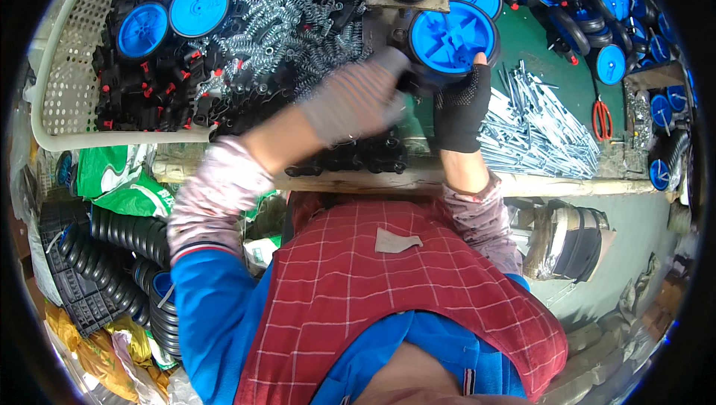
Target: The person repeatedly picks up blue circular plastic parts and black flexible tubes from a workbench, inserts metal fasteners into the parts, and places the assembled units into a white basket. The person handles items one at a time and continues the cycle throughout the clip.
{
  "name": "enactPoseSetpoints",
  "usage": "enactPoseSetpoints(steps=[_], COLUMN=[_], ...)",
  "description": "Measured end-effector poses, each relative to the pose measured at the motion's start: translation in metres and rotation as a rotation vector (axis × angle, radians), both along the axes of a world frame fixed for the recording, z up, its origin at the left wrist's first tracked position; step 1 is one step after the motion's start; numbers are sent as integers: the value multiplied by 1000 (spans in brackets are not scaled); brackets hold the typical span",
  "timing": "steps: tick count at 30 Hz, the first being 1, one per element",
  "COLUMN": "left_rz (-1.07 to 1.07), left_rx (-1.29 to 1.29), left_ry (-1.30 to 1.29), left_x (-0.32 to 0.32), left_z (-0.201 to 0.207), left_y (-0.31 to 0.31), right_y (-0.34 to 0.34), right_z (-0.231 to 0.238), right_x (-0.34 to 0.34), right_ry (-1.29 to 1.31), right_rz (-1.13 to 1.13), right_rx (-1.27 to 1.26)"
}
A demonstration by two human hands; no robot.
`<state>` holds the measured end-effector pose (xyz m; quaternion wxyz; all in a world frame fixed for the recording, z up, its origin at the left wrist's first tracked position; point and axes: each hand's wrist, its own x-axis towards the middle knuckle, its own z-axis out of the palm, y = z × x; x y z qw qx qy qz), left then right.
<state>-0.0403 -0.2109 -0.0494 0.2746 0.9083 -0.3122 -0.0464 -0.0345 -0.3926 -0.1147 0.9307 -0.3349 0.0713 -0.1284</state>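
Bright, fairly even light covers the middle of the frame; its source is out of view. Small glints speckle the coil springs at upper left and the metal pins right of centre. Motion smears the gloved left hand, while the gloved right hand looks sharper. Fisheye distortion bows the perforated plastic basket at far left, and black vignetting swallows the corners.

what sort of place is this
Probably a small assembly workshop, judging by the many blue-centred wheels, the heap of metal rods and the perforated tray piled with springs.
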Motion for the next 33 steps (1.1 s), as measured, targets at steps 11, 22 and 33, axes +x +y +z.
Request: enactPoseSetpoints(steps=[11, 22, 33], left_rz=[210, 427, 260], left_rx=[-499, -732, -537], left_ry=[438, 859, 681], left_x=[19, 63, 46], left_z=[-26, -48, -18], left_y=[-19, -6, 12], right_y=[-27, -22, 15], right_z=[-26, -7, 11], right_x=[19, 0, -1], right_ry=[-57, 115, -167], right_rz=[-371, -275, -217], right_rx=[-597, -742, -1317])
